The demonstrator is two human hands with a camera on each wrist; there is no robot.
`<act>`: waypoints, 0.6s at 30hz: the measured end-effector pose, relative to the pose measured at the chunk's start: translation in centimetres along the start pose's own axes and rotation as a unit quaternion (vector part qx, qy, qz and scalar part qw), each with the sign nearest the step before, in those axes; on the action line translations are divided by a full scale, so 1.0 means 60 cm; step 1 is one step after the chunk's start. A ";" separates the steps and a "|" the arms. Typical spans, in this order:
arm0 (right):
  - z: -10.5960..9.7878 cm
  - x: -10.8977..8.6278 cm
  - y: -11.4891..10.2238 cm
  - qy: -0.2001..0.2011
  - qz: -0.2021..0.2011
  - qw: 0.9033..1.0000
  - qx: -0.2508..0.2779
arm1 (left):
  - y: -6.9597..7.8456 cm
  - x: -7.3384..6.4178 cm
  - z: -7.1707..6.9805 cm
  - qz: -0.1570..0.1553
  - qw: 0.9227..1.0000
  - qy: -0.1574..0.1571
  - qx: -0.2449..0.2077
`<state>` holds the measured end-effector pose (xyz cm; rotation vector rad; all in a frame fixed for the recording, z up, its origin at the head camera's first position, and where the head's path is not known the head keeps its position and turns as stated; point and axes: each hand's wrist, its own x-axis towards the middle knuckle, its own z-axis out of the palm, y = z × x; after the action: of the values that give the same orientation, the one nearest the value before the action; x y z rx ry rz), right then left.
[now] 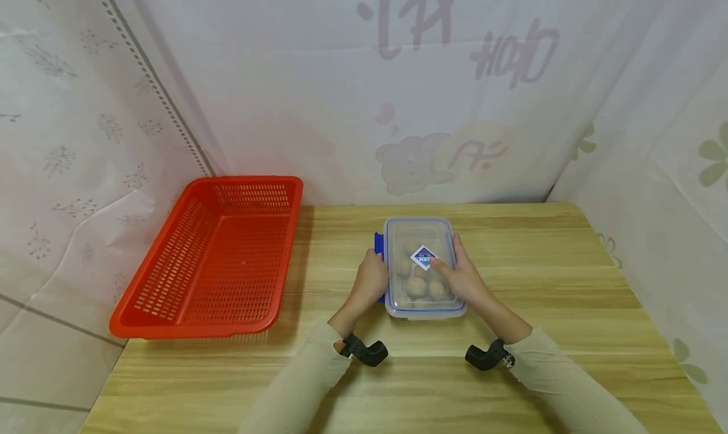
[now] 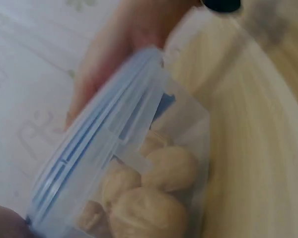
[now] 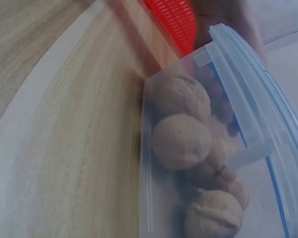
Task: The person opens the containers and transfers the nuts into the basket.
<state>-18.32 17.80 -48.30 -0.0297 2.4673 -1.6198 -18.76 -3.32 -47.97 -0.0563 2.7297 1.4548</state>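
A clear plastic food container (image 1: 418,229) with a lid edged in blue lies on the wooden table. Several walnuts (image 3: 182,142) are inside, visible through its walls. A diamond-shaped blue and white sticker (image 1: 422,256) marks the lid. Along the container's left side a blue latch (image 1: 379,241) sticks outward, and my left hand (image 1: 372,277) grips that side there, fingers curled below the lid's rim. My right hand (image 1: 465,281) holds the right side, its thumb lying over the lid beside the sticker. The right hand's far fingers are hidden behind the container's edge.
A red plastic basket (image 1: 287,257) with slotted walls stands to the left on the table (image 1: 529,257). Patterned white cloth (image 1: 318,105) hangs behind and at both sides. Each wrist wears a black camera mount (image 1: 370,353).
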 end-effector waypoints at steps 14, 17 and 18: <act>-0.002 -0.002 -0.002 -0.002 0.003 1.000 -0.009 | -0.025 -0.005 0.006 -0.015 0.993 0.011 -0.113; -0.002 -0.003 -0.004 0.001 0.007 1.000 -0.014 | -0.027 -0.003 0.005 0.009 0.992 0.044 -0.118; -0.002 -0.004 -0.005 0.002 0.007 1.000 -0.017 | -0.027 -0.002 0.004 0.016 0.992 0.057 -0.116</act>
<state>-18.15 17.81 -47.98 -0.0142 2.4921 -1.5739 -18.53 -4.00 -49.42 -0.1062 2.6423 1.8257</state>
